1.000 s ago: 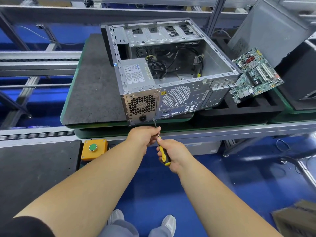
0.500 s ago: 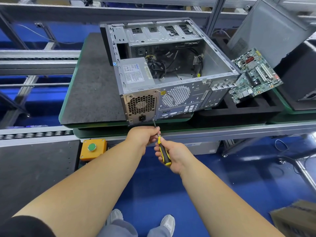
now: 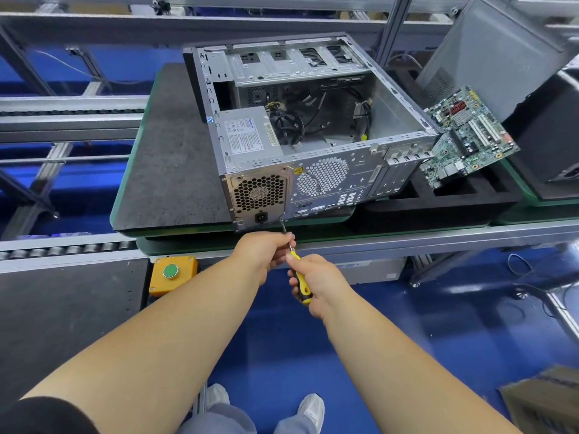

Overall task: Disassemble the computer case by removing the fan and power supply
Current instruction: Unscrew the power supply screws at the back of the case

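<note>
With my right hand (image 3: 316, 285) clamped on the screwdriver (image 3: 299, 278) and my left hand (image 3: 266, 250) pinching its shaft, I'm backing out the power supply (image 3: 258, 192) corner screw, so steady turning comes next.

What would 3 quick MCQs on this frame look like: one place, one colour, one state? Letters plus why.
1. Where does the screwdriver tip sit?
A. On the drive bays at the top of the case
B. At the lower right corner of the power supply rear panel
C. On the motherboard

2. What colour is the button on the yellow box under the bench edge?
A. Red
B. Blue
C. Green

3. What state is the computer case in?
A. Side open, power supply still inside, board bay bare
B. Fully closed
C. Open with the motherboard still mounted

Answers: B, the shaft runs from the right hand, past the left hand pinching it, up to that corner. C, the round cap is green. A, cables and bare metal show inside, and the motherboard lies outside to the case's right.
</note>
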The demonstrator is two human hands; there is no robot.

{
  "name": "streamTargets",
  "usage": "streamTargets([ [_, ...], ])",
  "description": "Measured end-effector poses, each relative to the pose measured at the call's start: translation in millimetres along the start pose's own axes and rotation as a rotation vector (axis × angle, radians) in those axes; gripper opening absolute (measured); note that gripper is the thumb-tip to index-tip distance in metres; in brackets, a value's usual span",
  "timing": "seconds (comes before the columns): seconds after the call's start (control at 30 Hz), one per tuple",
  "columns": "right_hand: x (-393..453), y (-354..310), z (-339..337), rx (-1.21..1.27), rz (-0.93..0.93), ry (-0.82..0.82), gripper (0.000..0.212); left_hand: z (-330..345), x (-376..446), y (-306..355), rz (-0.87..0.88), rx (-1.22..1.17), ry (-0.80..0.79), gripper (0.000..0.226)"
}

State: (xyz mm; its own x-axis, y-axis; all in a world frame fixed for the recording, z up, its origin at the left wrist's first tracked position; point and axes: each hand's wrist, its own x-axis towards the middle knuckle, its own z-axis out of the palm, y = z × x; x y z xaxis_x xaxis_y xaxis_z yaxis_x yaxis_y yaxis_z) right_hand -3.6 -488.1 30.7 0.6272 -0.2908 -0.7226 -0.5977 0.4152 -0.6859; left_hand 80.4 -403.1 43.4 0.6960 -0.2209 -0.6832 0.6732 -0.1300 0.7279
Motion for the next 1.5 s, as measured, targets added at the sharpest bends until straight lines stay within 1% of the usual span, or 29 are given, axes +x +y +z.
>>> streamTargets([
  [0.07, 0.4, 0.9, 0.4, -0.035, -0.034, 0.029, 0.021, 1.0, 1.2, 2.2, -0.023, 0.035, 0.021, 0.019],
  [0.13, -0.7, -0.5, 1.7, -0.024, -0.026, 0.024, 0.021, 1.7, 2.9, 2.5, -0.026, 0.055, 0.027, 0.018],
  [0.2, -3.6, -3.5, 2.3, 0.027, 0.018, -0.014, 0.021, 1.3, 5.9, -0.3, -0.003, 0.050, 0.031, 0.014],
  [0.27, -5.9, -5.3, 0.8, 0.092, 0.048, -0.080, 0.026, -0.6, 7.8, -2.4, 0.023, 0.049, 0.040, 0.013],
  [0.33, -6.3, -6.3, -2.4, 0.136, 0.049, -0.138, 0.032, -2.1, 9.0, -3.6, 0.029, 0.037, 0.035, 0.015],
  [0.4, -6.1, -8.0, -4.7, 0.149, 0.046, -0.157, 0.035, -2.5, 9.0, -4.5, 0.014, -0.008, 0.016, 0.015],
  [0.5, -6.9, -9.6, -3.8, 0.154, 0.037, -0.146, 0.032, -2.6, 7.4, -6.5, -0.006, -0.111, -0.019, 0.013],
  [0.57, -6.7, -8.5, -2.5, 0.152, 0.031, -0.137, 0.029, -3.9, 5.5, -5.8, -0.019, -0.252, -0.079, 0.014],
  [0.67, -5.7, -4.9, -2.1, 0.130, 0.020, -0.121, 0.027, -8.4, 4.5, -2.9, -0.040, -0.478, -0.163, 0.025],
  [0.77, -3.9, -2.0, -2.8, 0.085, -0.032, -0.120, 0.022, -10.7, 3.3, -2.2, -0.060, -0.585, -0.203, 0.040],
  [0.9, -3.1, -0.6, -3.4, 0.075, -0.053, -0.130, 0.017, -10.5, 1.1, -0.7, -0.070, -0.614, -0.203, 0.049],
  [1.1, -0.9, 1.0, -3.8, 0.096, -0.050, -0.096, 0.014, -11.2, -2.8, 2.3, -0.084, -0.621, -0.196, 0.048],
  [1.17, 0.5, 1.3, -3.6, 0.074, -0.074, -0.068, 0.014, -11.1, -3.8, 2.8, -0.082, -0.622, -0.189, 0.049],
  [1.3, 2.2, 0.8, -2.0, -0.060, -0.122, 0.029, 0.016, -10.4, -5.7, 3.2, -0.071, -0.625, -0.177, 0.051],
  [1.4, 0.0, -1.4, 0.3, -0.028, -0.063, 0.016, 0.021, -11.3, -6.6, 3.4, -0.067, -0.625, -0.176, 0.053],
  [1.5, -3.5, -5.2, -0.9, 0.103, 0.056, -0.046, 0.031, -12.2, -8.1, 3.4, -0.061, -0.628, -0.182, 0.058],
])
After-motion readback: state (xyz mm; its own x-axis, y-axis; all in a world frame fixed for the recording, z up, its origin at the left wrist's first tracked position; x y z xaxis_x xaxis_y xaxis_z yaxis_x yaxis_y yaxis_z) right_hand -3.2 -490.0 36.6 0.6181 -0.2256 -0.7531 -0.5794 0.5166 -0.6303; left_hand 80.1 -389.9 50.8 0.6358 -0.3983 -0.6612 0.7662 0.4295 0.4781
